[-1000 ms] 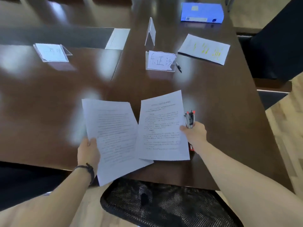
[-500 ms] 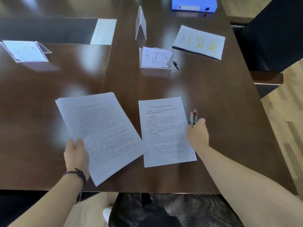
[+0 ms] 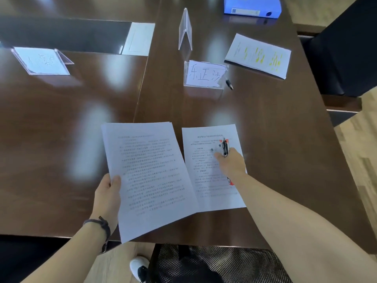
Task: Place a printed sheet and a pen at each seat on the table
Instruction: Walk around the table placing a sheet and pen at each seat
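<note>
A single printed sheet (image 3: pixel 206 186) lies flat on the dark wooden table (image 3: pixel 275 139) near its front edge. My right hand (image 3: pixel 231 163) hovers over that sheet and grips a bundle of pens (image 3: pixel 224 148) with orange and black ends, tips pointing away from me. My left hand (image 3: pixel 108 196) holds a stack of printed sheets (image 3: pixel 146 172) by its left edge, lifted just above the table and overlapping the lone sheet's left side.
A name card stand (image 3: pixel 204 75) with handwriting stands behind the sheet, a black pen (image 3: pixel 229 84) beside it. Another stand (image 3: pixel 185 31), a card holder (image 3: pixel 40 60), a highlighted paper (image 3: pixel 258 55) and a blue folder (image 3: pixel 252 6) lie farther back. A mesh chair (image 3: pixel 214 264) is below.
My right hand with the pens moved left from beside the sheet to over it. My left hand brought the stack right, so it now overlaps the sheet's edge.
</note>
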